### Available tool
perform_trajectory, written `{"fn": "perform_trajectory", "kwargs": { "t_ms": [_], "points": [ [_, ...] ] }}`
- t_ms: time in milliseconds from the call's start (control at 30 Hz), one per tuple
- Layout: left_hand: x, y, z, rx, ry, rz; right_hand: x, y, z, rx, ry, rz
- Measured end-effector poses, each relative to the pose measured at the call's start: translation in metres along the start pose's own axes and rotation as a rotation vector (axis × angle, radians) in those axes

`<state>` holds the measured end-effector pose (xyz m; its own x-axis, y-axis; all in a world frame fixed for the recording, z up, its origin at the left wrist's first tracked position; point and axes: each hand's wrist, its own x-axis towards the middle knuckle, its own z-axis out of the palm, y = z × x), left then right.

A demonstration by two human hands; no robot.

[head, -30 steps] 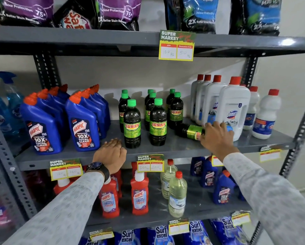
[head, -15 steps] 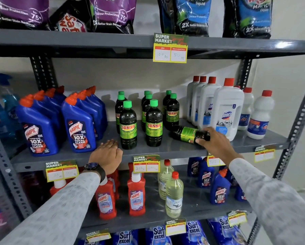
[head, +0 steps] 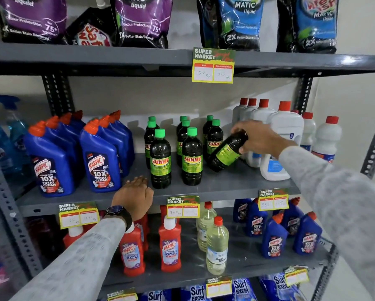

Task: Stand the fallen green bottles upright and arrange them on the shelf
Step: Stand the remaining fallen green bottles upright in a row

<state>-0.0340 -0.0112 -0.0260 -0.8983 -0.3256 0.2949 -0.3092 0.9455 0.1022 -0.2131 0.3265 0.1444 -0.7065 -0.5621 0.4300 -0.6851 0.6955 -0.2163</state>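
Green-labelled and dark, the tilted Sunny bottle leans in the right hand, which grips its cap end; its base touches the shelf, long axis slanting up-right. The left hand rests flat, empty, farther away.

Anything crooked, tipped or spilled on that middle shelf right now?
One dark green-labelled Sunny bottle is off upright: it leans steeply, its base near the grey metal shelf at the third column's front, its top gripped by the right hand. The other green-capped bottles stand straight. No spill visible.
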Motion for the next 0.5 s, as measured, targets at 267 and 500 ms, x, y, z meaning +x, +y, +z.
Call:
{"fn": "perform_trajectory", "kwargs": {
  "t_ms": [267, 500],
  "points": [
    [0.000, -0.001, -0.001, 0.015, -0.021, -0.003, 0.037, -0.046, -0.004, -0.297, -0.345, -0.294],
    [-0.001, 0.003, 0.000, 0.013, -0.017, 0.004, 0.044, -0.036, 0.011, -0.247, -0.358, -0.300]
  ]
}}
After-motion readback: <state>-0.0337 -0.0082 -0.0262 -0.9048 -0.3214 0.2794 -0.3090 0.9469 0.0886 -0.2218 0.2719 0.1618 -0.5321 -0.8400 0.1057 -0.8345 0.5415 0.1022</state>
